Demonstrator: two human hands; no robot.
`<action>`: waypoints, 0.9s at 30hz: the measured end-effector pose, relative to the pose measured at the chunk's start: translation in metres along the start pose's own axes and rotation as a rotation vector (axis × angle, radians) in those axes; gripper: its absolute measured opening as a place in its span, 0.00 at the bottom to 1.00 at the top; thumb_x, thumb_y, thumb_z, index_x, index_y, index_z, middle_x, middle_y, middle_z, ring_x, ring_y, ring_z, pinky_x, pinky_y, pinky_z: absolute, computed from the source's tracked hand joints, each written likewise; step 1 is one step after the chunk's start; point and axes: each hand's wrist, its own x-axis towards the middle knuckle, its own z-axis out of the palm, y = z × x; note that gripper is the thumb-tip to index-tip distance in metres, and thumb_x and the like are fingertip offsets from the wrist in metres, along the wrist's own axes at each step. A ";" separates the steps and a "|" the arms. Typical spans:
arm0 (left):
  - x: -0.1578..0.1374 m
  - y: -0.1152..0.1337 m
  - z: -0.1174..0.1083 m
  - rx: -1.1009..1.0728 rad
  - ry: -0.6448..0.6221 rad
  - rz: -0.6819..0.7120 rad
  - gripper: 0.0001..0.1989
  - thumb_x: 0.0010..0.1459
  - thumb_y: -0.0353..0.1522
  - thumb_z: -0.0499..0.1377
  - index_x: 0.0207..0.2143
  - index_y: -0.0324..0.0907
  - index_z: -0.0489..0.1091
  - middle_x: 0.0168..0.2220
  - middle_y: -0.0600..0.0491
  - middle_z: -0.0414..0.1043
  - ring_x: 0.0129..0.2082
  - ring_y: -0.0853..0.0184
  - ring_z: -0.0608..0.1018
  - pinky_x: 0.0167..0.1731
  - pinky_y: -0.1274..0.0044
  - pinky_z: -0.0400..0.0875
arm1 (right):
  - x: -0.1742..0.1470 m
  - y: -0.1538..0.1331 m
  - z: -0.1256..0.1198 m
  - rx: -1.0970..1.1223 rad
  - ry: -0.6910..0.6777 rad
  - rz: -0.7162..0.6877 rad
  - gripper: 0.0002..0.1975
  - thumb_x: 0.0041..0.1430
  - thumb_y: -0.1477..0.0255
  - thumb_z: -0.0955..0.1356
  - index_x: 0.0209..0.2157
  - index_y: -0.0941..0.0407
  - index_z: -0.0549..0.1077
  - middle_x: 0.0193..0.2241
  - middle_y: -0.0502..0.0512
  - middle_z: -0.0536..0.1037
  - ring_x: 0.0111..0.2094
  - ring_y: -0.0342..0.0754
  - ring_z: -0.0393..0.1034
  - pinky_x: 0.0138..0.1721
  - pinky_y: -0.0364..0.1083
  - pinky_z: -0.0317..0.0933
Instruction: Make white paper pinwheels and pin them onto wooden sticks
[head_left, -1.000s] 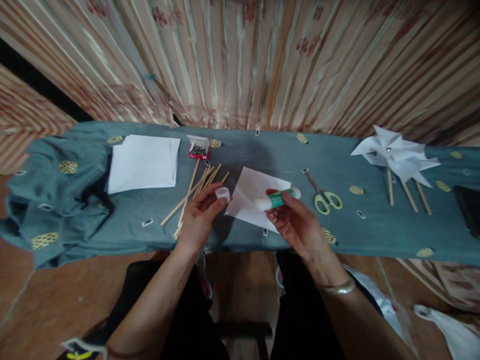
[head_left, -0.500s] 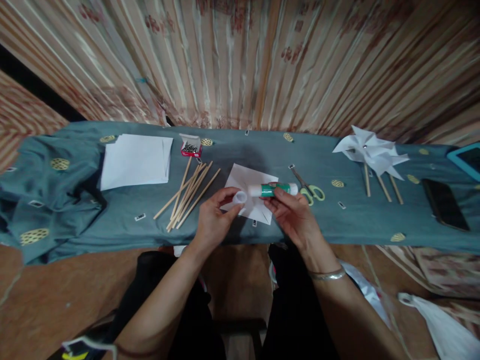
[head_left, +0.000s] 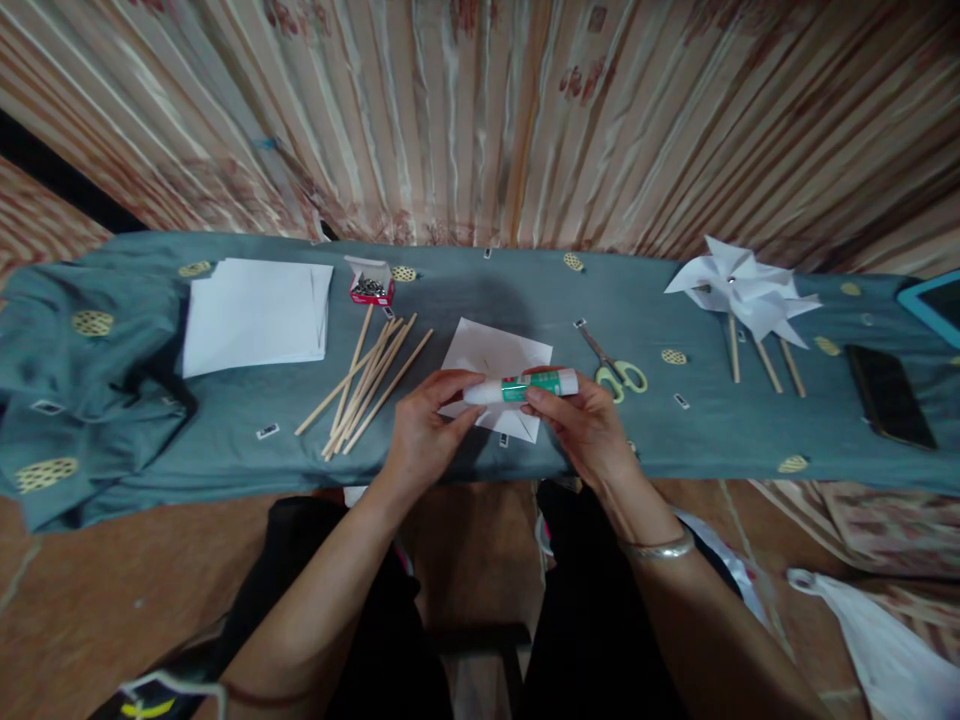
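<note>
A glue stick (head_left: 521,387) with a green label lies level between my hands, above the table. My right hand (head_left: 589,420) grips its body. My left hand (head_left: 431,425) pinches the white cap (head_left: 481,392), which now sits against the other end of the stick. Below them a square sheet of white paper (head_left: 514,350) with slits at its corners lies on the cloth, partly hidden by the hands and the stick. Scissors (head_left: 615,370) with pale green handles rest just right of the paper.
Several wooden sticks (head_left: 371,385) lie left of the paper, below a small red box (head_left: 371,285) of metal pieces. Farther left is a stack of white paper (head_left: 255,315). Paper pinwheels (head_left: 739,285), a phone (head_left: 891,395) and a blue-edged tablet (head_left: 930,310) lie at the right.
The cap in my left hand and the glue stick have come together; before, they were apart with the cap's opening showing. The view has shifted slightly.
</note>
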 end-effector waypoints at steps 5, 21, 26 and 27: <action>-0.003 0.002 0.000 -0.076 -0.013 -0.047 0.14 0.51 0.31 0.66 0.42 0.44 0.79 0.42 0.50 0.78 0.40 0.64 0.79 0.42 0.75 0.75 | -0.001 0.001 0.005 0.011 0.012 0.033 0.15 0.36 0.66 0.80 0.29 0.54 0.79 0.27 0.48 0.80 0.28 0.41 0.73 0.30 0.40 0.70; -0.020 0.008 -0.015 -0.279 0.064 -0.299 0.16 0.44 0.35 0.70 0.37 0.41 0.80 0.38 0.49 0.81 0.37 0.62 0.81 0.40 0.73 0.75 | -0.005 0.015 0.033 -0.042 -0.069 0.154 0.16 0.38 0.63 0.79 0.28 0.56 0.77 0.26 0.49 0.81 0.27 0.43 0.76 0.26 0.40 0.65; -0.018 0.005 -0.039 -0.346 0.184 -0.401 0.20 0.38 0.37 0.73 0.36 0.38 0.79 0.32 0.51 0.80 0.29 0.67 0.78 0.34 0.76 0.74 | -0.005 0.013 0.031 -0.080 -0.137 0.128 0.18 0.43 0.62 0.77 0.36 0.55 0.77 0.31 0.52 0.83 0.29 0.43 0.76 0.28 0.40 0.65; -0.016 0.003 -0.049 -0.344 0.262 -0.400 0.21 0.37 0.37 0.73 0.35 0.38 0.79 0.31 0.52 0.80 0.29 0.68 0.77 0.33 0.77 0.73 | -0.004 0.011 0.028 -0.078 -0.122 0.122 0.19 0.44 0.62 0.77 0.38 0.55 0.77 0.32 0.53 0.83 0.29 0.43 0.76 0.28 0.40 0.65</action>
